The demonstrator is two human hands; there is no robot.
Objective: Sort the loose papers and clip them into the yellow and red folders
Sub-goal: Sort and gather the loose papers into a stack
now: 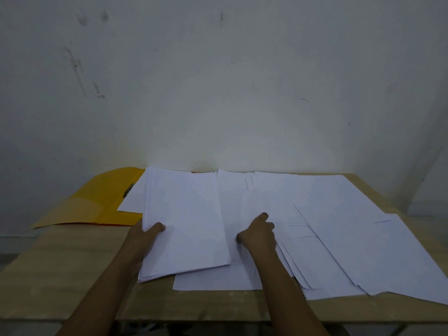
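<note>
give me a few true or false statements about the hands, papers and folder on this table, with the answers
1. The left hand grips a stack of papers. True.
2. The yellow folder lies at the table's right end. False: it lies at the left end, partly under papers.
3. The right hand rests on the spread loose papers. True.
4. The yellow folder is closed. False: it lies open, its metal clip showing.

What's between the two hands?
In the head view, white paper fills the gap: the stack the left hand grips, then part of a sheet under it, up to the right hand.
</note>
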